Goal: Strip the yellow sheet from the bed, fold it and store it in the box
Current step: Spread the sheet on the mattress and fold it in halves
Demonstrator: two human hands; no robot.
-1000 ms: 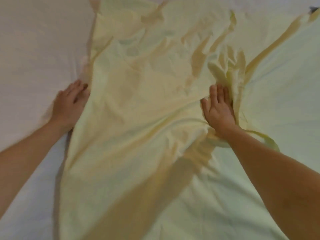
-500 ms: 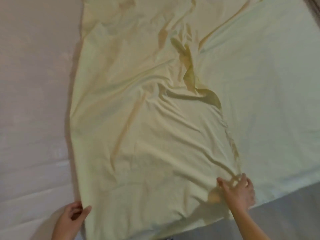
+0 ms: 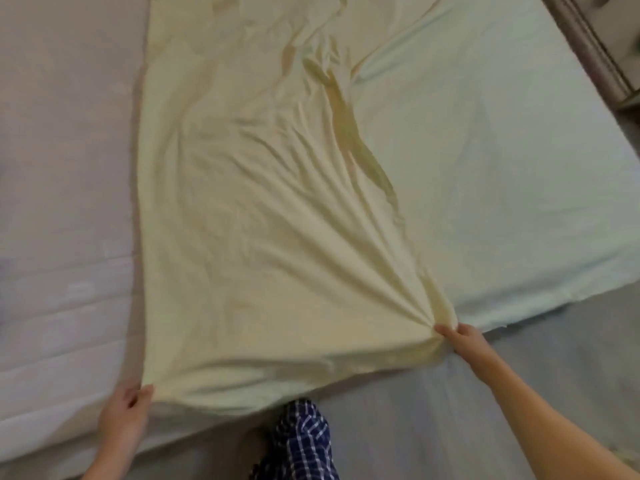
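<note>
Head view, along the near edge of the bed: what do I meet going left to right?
The bare mattress → left hand, pinching the sheet's corner → folded-over layer of the yellow sheet → right hand, gripping bunched fabric → flat single layer of the same sheet.

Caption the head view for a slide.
The left hand and right hand each grip a near corner of the yellow sheet lying on the mattress.

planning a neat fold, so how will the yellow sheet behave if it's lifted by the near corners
Probably floppy: the yellow sheet fans into creases where the right hand grips it. Likely light, as the left hand merely pinches its corner. The middle would probably sag.
</note>
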